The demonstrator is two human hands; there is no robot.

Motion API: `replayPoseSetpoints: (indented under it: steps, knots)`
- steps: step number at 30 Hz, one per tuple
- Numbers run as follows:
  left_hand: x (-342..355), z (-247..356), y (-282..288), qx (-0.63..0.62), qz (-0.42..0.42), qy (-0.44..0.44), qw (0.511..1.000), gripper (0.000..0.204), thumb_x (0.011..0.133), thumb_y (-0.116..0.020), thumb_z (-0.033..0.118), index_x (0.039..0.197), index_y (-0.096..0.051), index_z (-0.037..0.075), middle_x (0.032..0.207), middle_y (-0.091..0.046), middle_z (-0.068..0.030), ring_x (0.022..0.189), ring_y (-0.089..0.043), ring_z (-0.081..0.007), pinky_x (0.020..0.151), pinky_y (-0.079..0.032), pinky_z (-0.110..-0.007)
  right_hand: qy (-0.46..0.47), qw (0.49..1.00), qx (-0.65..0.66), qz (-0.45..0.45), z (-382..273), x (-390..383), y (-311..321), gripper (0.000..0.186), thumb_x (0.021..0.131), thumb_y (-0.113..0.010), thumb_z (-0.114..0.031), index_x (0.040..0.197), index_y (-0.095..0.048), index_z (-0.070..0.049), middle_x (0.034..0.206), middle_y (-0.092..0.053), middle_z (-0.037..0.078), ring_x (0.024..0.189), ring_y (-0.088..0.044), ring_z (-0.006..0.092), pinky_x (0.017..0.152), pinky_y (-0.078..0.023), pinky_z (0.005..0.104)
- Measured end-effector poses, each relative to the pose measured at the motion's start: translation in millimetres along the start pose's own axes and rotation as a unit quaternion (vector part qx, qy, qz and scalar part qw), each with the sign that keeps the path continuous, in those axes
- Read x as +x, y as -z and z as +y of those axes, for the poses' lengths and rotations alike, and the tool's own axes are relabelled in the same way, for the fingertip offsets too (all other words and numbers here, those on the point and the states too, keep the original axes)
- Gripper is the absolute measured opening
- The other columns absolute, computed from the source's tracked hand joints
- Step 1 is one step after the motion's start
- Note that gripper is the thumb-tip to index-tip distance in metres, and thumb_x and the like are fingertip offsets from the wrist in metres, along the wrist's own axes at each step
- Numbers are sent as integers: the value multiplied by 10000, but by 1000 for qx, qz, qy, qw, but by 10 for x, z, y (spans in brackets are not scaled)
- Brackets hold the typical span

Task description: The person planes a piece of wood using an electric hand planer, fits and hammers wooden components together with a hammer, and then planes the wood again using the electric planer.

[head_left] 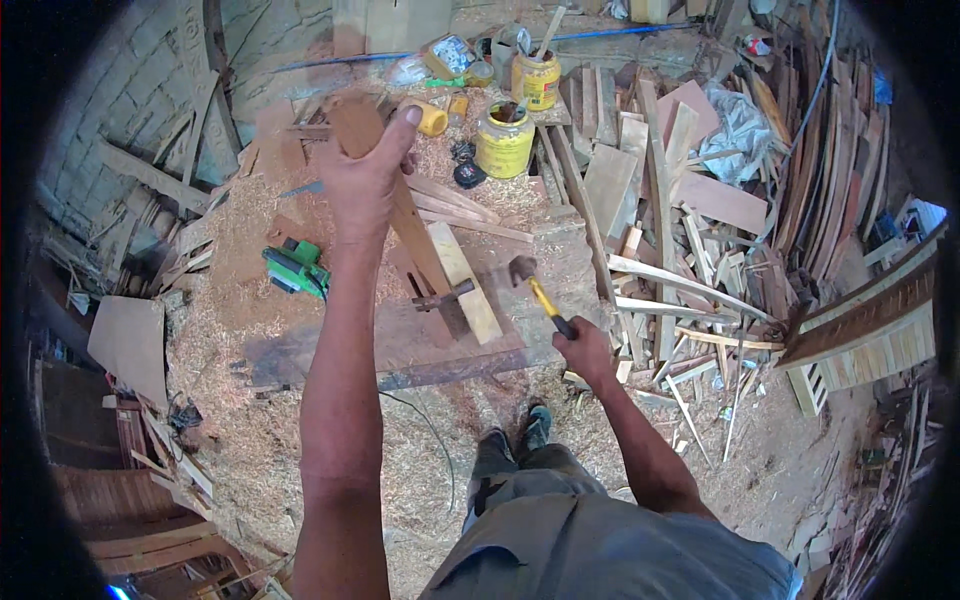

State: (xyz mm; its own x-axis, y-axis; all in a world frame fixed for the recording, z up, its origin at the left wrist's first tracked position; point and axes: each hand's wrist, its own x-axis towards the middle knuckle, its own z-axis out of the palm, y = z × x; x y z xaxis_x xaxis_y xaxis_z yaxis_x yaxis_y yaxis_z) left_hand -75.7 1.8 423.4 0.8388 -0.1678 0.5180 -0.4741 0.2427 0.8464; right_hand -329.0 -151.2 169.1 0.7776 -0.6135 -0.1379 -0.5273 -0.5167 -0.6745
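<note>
My left hand (365, 195) is closed round the upper part of a long brown wooden board (418, 235), held tilted with its lower end over the workbench (300, 352). Beside that lower end lies a pale wooden block (466, 285). A short dark bar (442, 297) crosses between board and block; its kind is unclear. In my right hand (586, 350) is a hammer (543, 297) with a yellow and black handle, gripped near its end. The hammer head is slightly blurred, just right of the block and apart from it.
A green power tool (296, 268) sits among shavings at the left. Yellow tubs (504, 148), a yellow cup-like piece (430, 120) and a dark round object (468, 175) stand farther back. Scrap wood (690, 280) piles up at the right. A cable (430, 428) hangs below the bench.
</note>
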Motion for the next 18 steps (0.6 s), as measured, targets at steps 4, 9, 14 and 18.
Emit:
replayPoseSetpoints:
  steps: [4, 9, 14, 18]
  knots:
    - [12, 65, -70, 70, 2, -33, 997, 241, 818, -815, 215, 839, -652, 39, 709, -602, 19, 589, -525, -62, 530, -435, -239, 61, 990, 106, 73, -571, -455, 655, 253, 895, -679, -263, 965, -591, -36, 702, -571, 133, 618, -544, 229, 601, -455, 373]
    - [-90, 144, -161, 35, -39, -9, 999, 269, 835, -805, 226, 956, -663, 33, 838, -635, 12, 732, -563, -71, 644, -470, -255, 177, 972, 35, 149, -1448, -569, 1612, 191, 934, -646, -211, 1040, -550, -83, 678, -574, 181, 592, -582, 337, 537, -450, 432]
    - [-194, -46, -123, -3, -22, -34, 999, 184, 829, -779, 128, 909, -670, 3, 825, -678, -6, 726, -601, -84, 677, -513, -285, 375, 854, -121, 339, -2344, -525, 2453, 228, 897, -680, -186, 1060, -568, -72, 732, -599, 150, 649, -595, 320, 586, -467, 414]
    - [-230, -116, -121, -13, -23, -60, 998, 136, 846, -745, 108, 907, -652, 29, 807, -629, 27, 685, -551, -55, 612, -461, -243, 437, 736, 30, 516, -3247, -579, 3348, 317, 919, -694, -291, 1060, -618, -16, 762, -612, 39, 687, -596, 162, 647, -488, 323]
